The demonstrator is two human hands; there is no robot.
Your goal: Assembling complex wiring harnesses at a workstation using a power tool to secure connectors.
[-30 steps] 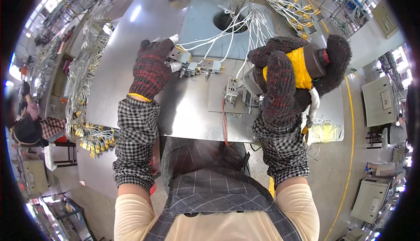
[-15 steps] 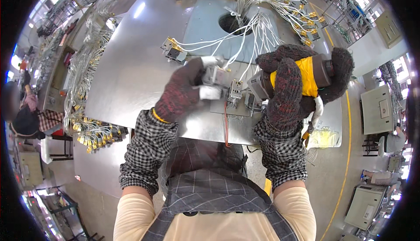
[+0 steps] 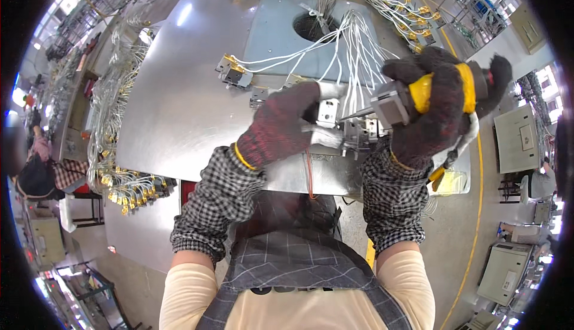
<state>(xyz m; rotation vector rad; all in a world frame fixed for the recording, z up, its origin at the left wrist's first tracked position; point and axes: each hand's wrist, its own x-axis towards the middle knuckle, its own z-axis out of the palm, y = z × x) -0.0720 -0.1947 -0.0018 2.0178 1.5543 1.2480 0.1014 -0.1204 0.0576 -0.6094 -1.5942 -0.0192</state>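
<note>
Over smooth steel (image 3: pixel 173 114), left hand (image 3: pixel 281 123) pinches metal block (image 3: pixel 327 113) — right hand (image 3: pixel 435 111) grips taped driver (image 3: pixel 421 93).

Bright overall, near-white light. Windows (image 3: pixel 69 5) at upper left are blown out, more hot spots around the rim on both sides. Table (image 3: pixel 161 108) throws a tight glare streak near its upper left and a broad soft sheen toward the wearer. Hole (image 3: pixel 305 26) goes near black; apron (image 3: pixel 299 261) is dark but its check reads. Right hand (image 3: pixel 433 96) is motion-smeared; left hand (image 3: pixel 287 120) is crisper. Heavy fisheye: yellow line (image 3: pixel 481 168) bows at right, background squashed and soft, corners black with bluish fringing.
</note>
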